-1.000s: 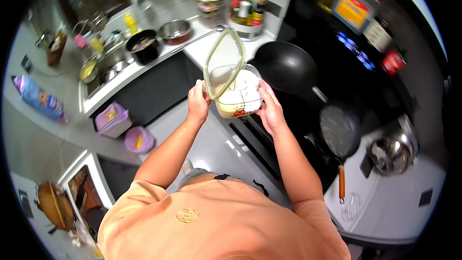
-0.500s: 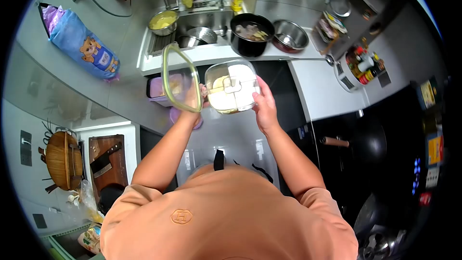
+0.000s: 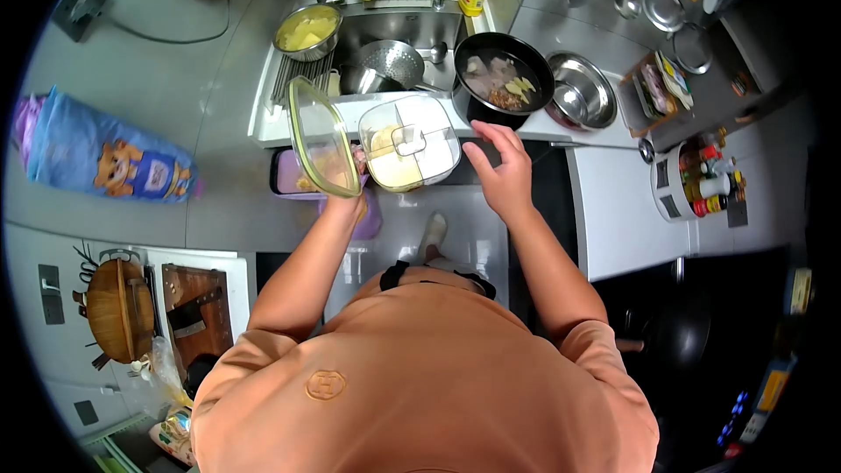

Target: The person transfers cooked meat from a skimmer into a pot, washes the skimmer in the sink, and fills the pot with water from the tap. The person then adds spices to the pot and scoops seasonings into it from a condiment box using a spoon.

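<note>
My left hand is closed on a clear lid with a green rim, held tilted on edge and partly covering the hand. Its fingertips show at the left side of a clear divided container, apparently gripping that too. Pale yellow and white areas show in the container, which is level near the sink counter's front edge. Just right of it, my right hand is open, fingers apart and holding nothing. Behind the container, a black pot contains liquid, pieces of meat and yellowish bits.
A steel bowl of yellow pieces stands left of the sink, which holds a colander. An empty steel pan is right of the pot. Below the lid is a purple bin. A cleaver lies on a cutting board.
My right hand has let go of the container and moved off to the right, fingers spread. The container and lid remain at my left hand. The camera view has shifted, bringing the sink closer.
</note>
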Demonstrator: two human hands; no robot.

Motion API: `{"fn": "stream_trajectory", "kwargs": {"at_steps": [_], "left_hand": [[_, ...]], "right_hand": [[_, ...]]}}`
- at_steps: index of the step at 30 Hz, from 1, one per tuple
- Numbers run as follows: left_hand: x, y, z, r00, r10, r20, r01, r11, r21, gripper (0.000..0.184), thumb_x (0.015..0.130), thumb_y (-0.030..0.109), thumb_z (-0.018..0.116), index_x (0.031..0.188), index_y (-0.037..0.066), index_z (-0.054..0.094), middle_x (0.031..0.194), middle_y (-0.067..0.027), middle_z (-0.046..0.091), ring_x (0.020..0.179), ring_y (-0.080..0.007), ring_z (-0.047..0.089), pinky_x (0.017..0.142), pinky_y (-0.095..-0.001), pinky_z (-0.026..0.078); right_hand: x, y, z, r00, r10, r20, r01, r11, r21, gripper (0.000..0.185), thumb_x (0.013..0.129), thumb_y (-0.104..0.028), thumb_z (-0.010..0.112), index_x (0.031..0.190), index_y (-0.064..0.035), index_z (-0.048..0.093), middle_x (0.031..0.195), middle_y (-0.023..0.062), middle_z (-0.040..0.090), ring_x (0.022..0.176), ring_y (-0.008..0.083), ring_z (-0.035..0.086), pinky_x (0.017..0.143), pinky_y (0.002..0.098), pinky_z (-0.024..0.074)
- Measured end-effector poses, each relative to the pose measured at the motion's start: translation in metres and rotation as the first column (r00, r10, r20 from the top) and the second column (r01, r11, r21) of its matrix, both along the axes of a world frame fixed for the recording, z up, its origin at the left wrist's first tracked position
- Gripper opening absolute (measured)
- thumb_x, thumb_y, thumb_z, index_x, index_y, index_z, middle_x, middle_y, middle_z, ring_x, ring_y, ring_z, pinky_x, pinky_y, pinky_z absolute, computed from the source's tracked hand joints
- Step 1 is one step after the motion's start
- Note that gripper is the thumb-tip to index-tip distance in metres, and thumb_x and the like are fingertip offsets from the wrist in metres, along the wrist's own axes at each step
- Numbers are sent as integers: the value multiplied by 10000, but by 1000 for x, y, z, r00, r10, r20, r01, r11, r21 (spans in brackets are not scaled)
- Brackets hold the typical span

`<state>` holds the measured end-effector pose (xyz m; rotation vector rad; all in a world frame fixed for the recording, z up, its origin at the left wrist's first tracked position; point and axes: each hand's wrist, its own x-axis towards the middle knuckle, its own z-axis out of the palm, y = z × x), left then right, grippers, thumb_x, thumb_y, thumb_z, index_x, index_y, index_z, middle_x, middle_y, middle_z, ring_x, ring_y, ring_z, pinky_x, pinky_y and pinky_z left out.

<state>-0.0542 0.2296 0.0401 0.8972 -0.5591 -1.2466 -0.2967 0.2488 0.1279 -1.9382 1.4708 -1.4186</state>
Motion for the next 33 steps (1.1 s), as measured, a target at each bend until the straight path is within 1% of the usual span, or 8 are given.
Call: {"fn": "stream_trajectory", "kwargs": {"at_steps": [2, 8, 13, 16, 20, 23, 27, 33], "left_hand": [[-18, -33, 9, 990, 132, 50, -136, 988, 79, 229, 935, 271, 506, 751, 134, 494, 624, 49, 434, 531, -63, 390, 504, -211, 307], [-42, -119, 17, 970, 243, 6, -236, 938, 255, 237, 934, 276, 509, 771, 104, 503, 647, 8, 444, 556, -108, 413, 510, -247, 311], [-60, -155, 25, 971, 241, -4, -237, 959, 158, 230, 917, 276, 554, 792, 90, 502, 661, 12, 444, 563, -102, 403, 521, -245, 308], [-72, -174, 29, 974, 222, 36, -224, 971, 82, 231, 915, 271, 565, 798, 80, 507, 671, 11, 454, 569, -96, 408, 520, -241, 301], [-75, -198, 22, 983, 174, 56, -175, 985, 14, 215, 909, 273, 574, 823, 84, 521, 689, 5, 478, 585, -98, 431, 529, -236, 309], [-75, -216, 22, 984, 160, 77, -169, 978, 124, 181, 911, 255, 567, 838, 95, 524, 717, 8, 485, 602, -94, 436, 534, -229, 314], [-73, -232, 21, 993, 113, 43, -117, 989, 94, 153, 910, 233, 556, 847, 96, 528, 728, 9, 488, 615, -92, 443, 542, -227, 321], [-65, -245, 4, 997, -28, 66, 30, 999, -27, 202, 960, 252, 487, 900, 73, 559, 776, 3, 524, 684, -95, 497, 639, -233, 393]], "right_hand": [[-8, -37, 6, 974, 43, -221, -76, 987, -145, 231, 757, -192, 707, 962, -90, 681, 856, 46, 630, 840, 246, 574, 741, 346, 412], [-9, -149, 17, 892, 222, -394, -280, 955, -95, 227, 761, -239, 696, 953, -120, 686, 786, 50, 606, 796, 246, 560, 721, 376, 399], [-6, -197, 23, 844, 284, -454, -349, 935, -63, 175, 754, -302, 686, 739, -129, 681, 744, 37, 595, 762, 234, 569, 694, 374, 394], [-5, -219, 17, 801, 273, -533, -305, 952, 30, 155, 745, -282, 687, 732, -128, 675, 721, 34, 586, 748, 239, 574, 680, 375, 398], [-17, -239, 21, 888, 246, -388, -240, 969, 64, 110, 754, -225, 687, 732, -119, 670, 727, 43, 593, 724, 237, 582, 679, 370, 416], [-46, -249, 31, 954, 135, -268, -152, 987, -47, 83, 766, -185, 691, 767, -102, 680, 727, 59, 593, 700, 233, 583, 652, 362, 434], [-72, -242, 36, 997, 73, -19, -70, 989, 131, 93, 765, -139, 696, 834, -77, 693, 722, 62, 590, 629, 248, 572, 573, 345, 450], [-72, -248, 15, 889, 2, -458, -74, 987, -140, 60, 741, -137, 693, 761, -88, 665, 712, 33, 541, 666, 215, 551, 612, 354, 403]]}}
